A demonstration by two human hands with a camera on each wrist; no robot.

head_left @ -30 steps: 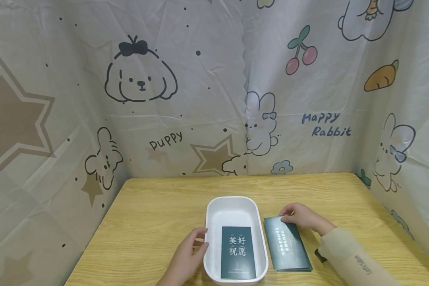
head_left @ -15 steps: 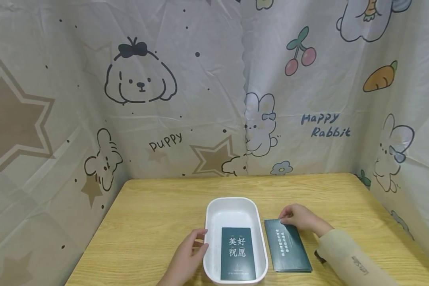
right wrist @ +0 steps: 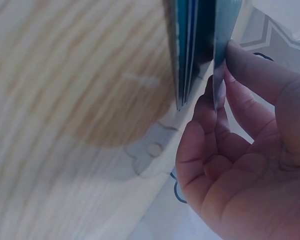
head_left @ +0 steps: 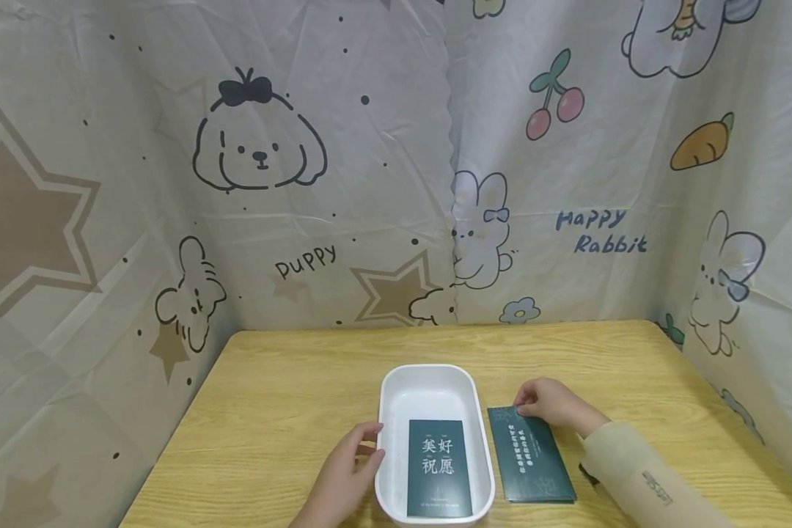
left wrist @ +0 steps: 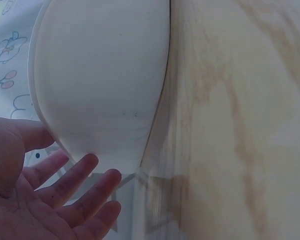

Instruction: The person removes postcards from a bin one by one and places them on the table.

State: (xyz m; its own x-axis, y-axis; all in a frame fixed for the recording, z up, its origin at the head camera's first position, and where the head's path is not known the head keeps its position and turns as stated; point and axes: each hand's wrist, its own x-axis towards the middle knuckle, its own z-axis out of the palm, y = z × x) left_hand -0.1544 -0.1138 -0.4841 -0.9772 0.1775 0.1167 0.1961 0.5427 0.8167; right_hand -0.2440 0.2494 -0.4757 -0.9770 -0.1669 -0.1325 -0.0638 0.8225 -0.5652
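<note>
A white plastic tray [head_left: 429, 385] stands near the table's front, holding a dark green printed card [head_left: 438, 484] with large white characters. Against its left side, my left hand [head_left: 345, 469] has thumb and fingertips right at the rim, fingers loosely extended. In the left wrist view those fingers spread beside the tray's white outer wall [left wrist: 100, 75]. My right hand [head_left: 554, 403] pinches the far edge of the top green card [head_left: 531, 455] right of the tray. The right wrist view has this card [right wrist: 221, 65] between thumb and fingers, its edge raised off several cards [right wrist: 187, 55] beneath.
All this is on a wooden table [head_left: 290, 389]. A pale cloth with cartoon drawings [head_left: 369, 169] hangs around its back and sides. Behind the right forearm, a small black item [head_left: 587, 475] shows partly.
The pinched card's far edge has dipped slightly, and the glare on its face has faded, so its lettering shows more clearly. My left hand and the tray hold their places.
</note>
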